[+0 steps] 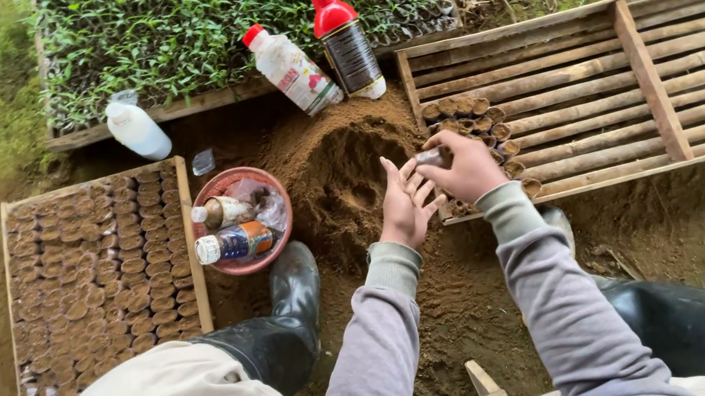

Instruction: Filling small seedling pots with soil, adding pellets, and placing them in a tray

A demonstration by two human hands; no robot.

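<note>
My right hand [465, 171] grips a small soil-filled paper pot [432, 157] at its fingertips, held above the front left corner of a slatted wooden tray [637, 74]. My left hand [403, 206] is open beside it, fingers spread and touching the pot's end. Several filled pots [464, 110] stand in a cluster in the tray's left corner. A mound of brown soil [342, 166] with a scooped hollow lies just left of my hands.
A wooden tray full of filled pots [99, 279] lies at the left. A red bowl [235, 265] holds two small bottles. Two red-capped bottles [319, 55], a white bottle [136, 127] and a seedling bed [226, 14] lie beyond. Black rubber boots [282, 319] flank the soil.
</note>
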